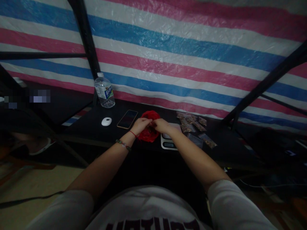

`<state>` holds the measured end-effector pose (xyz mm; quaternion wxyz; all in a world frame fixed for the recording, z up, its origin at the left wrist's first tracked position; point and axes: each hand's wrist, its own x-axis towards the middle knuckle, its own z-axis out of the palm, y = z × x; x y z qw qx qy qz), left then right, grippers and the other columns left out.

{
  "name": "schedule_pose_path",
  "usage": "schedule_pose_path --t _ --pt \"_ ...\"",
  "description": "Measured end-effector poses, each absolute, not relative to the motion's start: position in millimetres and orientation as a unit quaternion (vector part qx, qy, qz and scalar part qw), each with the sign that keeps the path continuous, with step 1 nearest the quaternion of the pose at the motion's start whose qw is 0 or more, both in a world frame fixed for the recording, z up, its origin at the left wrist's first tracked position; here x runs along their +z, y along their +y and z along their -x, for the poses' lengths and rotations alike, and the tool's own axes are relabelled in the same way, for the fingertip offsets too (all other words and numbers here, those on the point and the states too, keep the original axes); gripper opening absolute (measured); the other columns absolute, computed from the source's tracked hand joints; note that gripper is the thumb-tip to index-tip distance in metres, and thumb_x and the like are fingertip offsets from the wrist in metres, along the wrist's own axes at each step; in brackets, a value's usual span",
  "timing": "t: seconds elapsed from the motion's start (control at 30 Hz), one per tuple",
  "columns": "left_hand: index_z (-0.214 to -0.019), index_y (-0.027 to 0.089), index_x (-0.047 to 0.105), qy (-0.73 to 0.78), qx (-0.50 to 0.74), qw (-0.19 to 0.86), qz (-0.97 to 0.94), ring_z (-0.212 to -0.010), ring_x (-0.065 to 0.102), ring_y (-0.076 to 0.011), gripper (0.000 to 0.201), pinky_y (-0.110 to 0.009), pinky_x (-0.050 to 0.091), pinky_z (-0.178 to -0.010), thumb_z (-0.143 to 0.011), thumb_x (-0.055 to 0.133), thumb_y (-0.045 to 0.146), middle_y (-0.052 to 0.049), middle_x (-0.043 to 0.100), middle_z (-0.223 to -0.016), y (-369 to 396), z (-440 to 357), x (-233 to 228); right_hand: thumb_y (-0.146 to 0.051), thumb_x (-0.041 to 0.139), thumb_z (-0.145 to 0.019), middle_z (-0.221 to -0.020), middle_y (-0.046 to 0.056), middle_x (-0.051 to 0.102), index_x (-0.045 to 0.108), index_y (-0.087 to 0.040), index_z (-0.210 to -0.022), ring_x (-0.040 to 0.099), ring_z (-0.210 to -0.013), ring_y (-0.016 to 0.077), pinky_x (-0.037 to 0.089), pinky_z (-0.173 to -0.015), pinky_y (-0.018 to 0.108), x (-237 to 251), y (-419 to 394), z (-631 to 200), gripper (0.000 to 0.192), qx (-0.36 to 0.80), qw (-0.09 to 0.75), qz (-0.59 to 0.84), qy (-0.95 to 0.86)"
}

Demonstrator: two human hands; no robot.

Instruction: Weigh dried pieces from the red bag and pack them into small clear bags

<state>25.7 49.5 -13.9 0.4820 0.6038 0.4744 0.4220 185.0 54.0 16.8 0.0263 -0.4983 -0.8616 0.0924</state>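
Over a crumpled red plastic bag point(150, 136) on the black table, my left hand point(141, 125) and my right hand point(161, 125) meet with their fingertips together. Both hands look closed in a pinch; what lies between the fingers is too small and dark to make out. Brown bits show inside the bag, just below the fingers. Beside the bag, partly under my right wrist, is a white digital scale point(169, 145). Farther right lie several small clear zip bags point(192, 121) filled with brown pieces. A flat, clear bag point(194, 140) rests in front of them, beside another filled bag point(208, 140).
Left of the bag lies a phone point(127, 119), with a white rounded mouse-like object point(106, 121) beside it. A clear plastic bottle point(105, 91) stands at the back left. Black metal frame posts point(86, 38) rise at both sides, before a striped plastic sheet point(168, 54).
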Motion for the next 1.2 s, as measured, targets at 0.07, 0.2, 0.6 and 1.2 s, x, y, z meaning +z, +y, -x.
schedule_pose_path --t 0.07,0.2,0.6,1.2 --pt "-0.062 0.015 0.064 0.486 0.422 0.458 -0.613 -0.043 0.047 -0.0094 0.042 -0.022 0.033 -0.042 -0.078 0.055 0.052 -0.001 0.058 -0.051 49.9 -26.9 -10.8 -0.014 0.053 -0.078 -0.093 0.014 0.072 0.070 -0.012 -0.097 0.066 -0.082 0.0212 0.045 -0.068 0.025 13.9 54.7 -179.7 0.025 0.079 -0.004 0.495 -0.865" --pt "-0.065 0.015 0.067 0.503 0.417 0.397 -0.645 -0.055 0.057 -0.0135 0.055 -0.024 0.042 -0.052 -0.084 0.041 0.060 -0.005 0.066 -0.062 49.5 -25.4 -8.2 -0.020 0.060 -0.076 -0.097 0.015 0.071 0.068 -0.011 -0.104 0.067 -0.081 0.0221 0.045 -0.066 0.025 9.8 58.7 -171.9 0.030 0.100 -0.026 0.493 -0.864" --pt "-0.074 0.022 0.072 0.550 0.292 0.236 -0.746 -0.072 0.063 -0.0201 0.017 -0.028 0.046 -0.067 -0.069 0.066 0.037 -0.004 0.071 -0.077 22.7 9.6 -25.8 -0.026 0.066 -0.073 -0.104 0.013 0.067 0.068 -0.015 -0.104 0.063 -0.092 0.0216 0.045 -0.075 0.026 -8.4 61.9 -150.2 0.033 0.100 0.001 0.450 -0.887" --pt "-0.081 0.018 0.059 0.540 0.392 0.240 -0.705 -0.071 0.058 -0.0165 0.024 -0.027 0.044 -0.066 -0.069 0.065 0.037 -0.002 0.063 -0.078 18.1 36.7 -36.0 -0.021 0.066 -0.073 -0.085 0.006 0.071 0.074 -0.017 -0.090 0.062 -0.077 0.0167 0.041 -0.069 0.024 -0.5 55.1 -144.0 0.019 0.119 0.000 0.418 -0.901"
